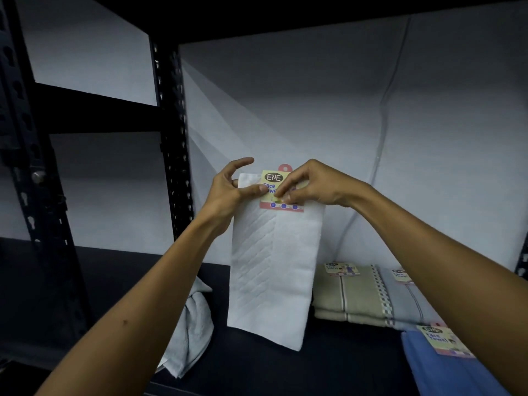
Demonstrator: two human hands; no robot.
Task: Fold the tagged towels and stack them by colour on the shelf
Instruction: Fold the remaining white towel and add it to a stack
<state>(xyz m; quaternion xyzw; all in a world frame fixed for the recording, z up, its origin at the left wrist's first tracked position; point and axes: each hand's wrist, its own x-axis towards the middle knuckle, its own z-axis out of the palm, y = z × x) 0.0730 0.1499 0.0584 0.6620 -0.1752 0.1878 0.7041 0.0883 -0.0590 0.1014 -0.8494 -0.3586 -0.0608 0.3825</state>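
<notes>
Our fingers (281,195) on both hands pinch the paper tag (275,186) at the top of the white towel (274,275), which hangs above the shelf (328,364). If we tug hard, the tag may rip and the towel could drop.

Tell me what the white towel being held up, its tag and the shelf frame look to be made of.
White towel: soft woven cloth, probably cotton terry; matte, with raised diagonal ribs.
Tag: printed card or stiff paper, flat with coloured print.
Shelf frame: apparently dark painted metal, given the rows of punched slots.
</notes>
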